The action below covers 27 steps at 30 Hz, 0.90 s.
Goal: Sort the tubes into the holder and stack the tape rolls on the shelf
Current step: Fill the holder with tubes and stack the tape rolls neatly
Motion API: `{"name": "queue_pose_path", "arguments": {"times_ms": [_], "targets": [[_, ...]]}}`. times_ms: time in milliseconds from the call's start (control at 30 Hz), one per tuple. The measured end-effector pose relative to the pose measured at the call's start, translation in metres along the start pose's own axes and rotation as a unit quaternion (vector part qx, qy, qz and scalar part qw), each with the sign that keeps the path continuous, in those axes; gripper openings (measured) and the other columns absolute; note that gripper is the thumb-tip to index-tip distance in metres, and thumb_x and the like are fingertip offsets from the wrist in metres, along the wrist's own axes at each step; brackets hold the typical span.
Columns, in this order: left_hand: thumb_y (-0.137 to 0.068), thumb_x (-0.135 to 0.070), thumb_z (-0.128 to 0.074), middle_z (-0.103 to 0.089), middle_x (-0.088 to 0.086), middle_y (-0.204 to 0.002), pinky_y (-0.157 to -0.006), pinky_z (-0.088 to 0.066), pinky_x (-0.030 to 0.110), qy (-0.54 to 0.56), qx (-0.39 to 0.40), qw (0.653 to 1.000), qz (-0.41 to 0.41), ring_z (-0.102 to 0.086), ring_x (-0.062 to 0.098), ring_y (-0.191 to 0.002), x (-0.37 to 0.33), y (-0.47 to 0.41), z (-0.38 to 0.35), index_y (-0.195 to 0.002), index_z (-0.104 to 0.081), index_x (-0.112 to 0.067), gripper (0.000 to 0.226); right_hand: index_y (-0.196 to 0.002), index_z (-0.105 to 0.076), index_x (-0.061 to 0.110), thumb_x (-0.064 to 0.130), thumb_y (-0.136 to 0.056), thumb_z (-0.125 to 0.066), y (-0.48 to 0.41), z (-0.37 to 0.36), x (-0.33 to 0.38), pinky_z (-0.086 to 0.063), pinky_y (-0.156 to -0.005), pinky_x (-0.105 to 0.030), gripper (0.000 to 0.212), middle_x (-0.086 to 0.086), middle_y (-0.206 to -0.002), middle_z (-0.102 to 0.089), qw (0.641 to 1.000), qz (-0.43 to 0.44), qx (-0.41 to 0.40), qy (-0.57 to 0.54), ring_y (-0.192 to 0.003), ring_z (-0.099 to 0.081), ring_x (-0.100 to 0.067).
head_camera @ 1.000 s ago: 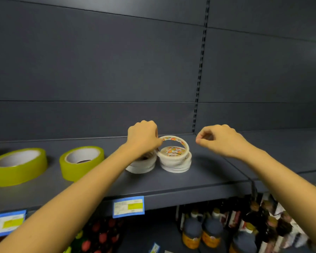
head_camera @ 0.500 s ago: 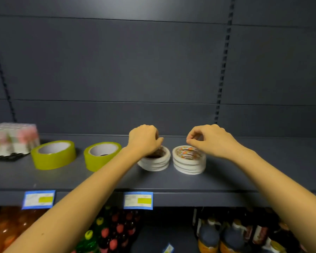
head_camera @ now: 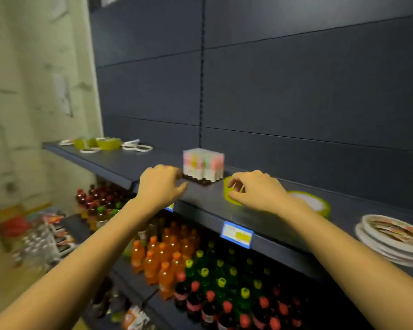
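— Your left hand (head_camera: 162, 186) has left the white tape stack (head_camera: 391, 236), which now lies far right of the tube holder (head_camera: 200, 181). The hand hangs loosely curled and empty, just left of the holder.

— And my right hand (head_camera: 255, 194)?

— Curled at a yellow roll (head_camera: 227, 190) just right of the holder; I can't tell if it grips. Loose rolls (head_camera: 141, 147) far left likely come next. The price tag (head_camera: 236, 234) is an unreadable blur.
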<state>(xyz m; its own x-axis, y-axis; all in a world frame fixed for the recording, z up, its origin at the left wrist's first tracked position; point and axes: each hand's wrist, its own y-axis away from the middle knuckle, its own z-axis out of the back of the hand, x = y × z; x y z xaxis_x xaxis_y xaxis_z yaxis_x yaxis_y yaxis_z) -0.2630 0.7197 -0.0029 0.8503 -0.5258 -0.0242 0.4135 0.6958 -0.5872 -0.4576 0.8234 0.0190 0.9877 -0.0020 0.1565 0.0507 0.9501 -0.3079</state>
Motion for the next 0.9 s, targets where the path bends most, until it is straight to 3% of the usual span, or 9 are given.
{"name": "queue_pose_path", "arguments": {"times_ms": [333,467,900], "targets": [[-0.087,-0.044,-0.051,-0.07,0.001,-0.098,-0.064,-0.042,0.028,-0.066,-0.002,0.997,0.033,-0.064,0.021,-0.091,0.227,0.017,0.007,-0.095,-0.064,-0.02,0.029,-0.114,-0.058,0.027,0.037,-0.091,-0.052,-0.136,-0.084,0.162,-0.049,-0.086,-0.035,0.026,0.004,-0.109,-0.065,0.997,0.078,0.015,-0.025,-0.104,-0.059,-0.022],[-0.088,-0.045,-0.051,-0.069,-0.002,-0.097,-0.064,-0.042,0.027,-0.064,0.0,0.997,0.036,-0.063,0.018,-0.089,0.301,0.013,0.003,-0.097,-0.064,-0.021,0.029,-0.116,-0.057,0.03,0.04,-0.091,-0.051,-0.184,-0.114,0.212,-0.04,-0.079,-0.03,0.027,0.007,-0.111,-0.063,0.997,0.065,0.007,-0.032,-0.103,-0.057,-0.018],[-0.089,-0.044,-0.049,-0.07,-0.002,-0.094,-0.062,-0.044,0.026,-0.018,0.02,0.997,0.074,-0.064,0.018,-0.083,0.436,-0.042,-0.06,-0.096,-0.066,-0.019,0.031,-0.118,-0.057,0.029,0.038,-0.093,-0.05,-0.322,-0.175,0.281,-0.046,-0.086,-0.035,0.028,0.005,-0.115,-0.061,0.998,0.043,0.053,-0.004,-0.108,-0.056,-0.019]]}}
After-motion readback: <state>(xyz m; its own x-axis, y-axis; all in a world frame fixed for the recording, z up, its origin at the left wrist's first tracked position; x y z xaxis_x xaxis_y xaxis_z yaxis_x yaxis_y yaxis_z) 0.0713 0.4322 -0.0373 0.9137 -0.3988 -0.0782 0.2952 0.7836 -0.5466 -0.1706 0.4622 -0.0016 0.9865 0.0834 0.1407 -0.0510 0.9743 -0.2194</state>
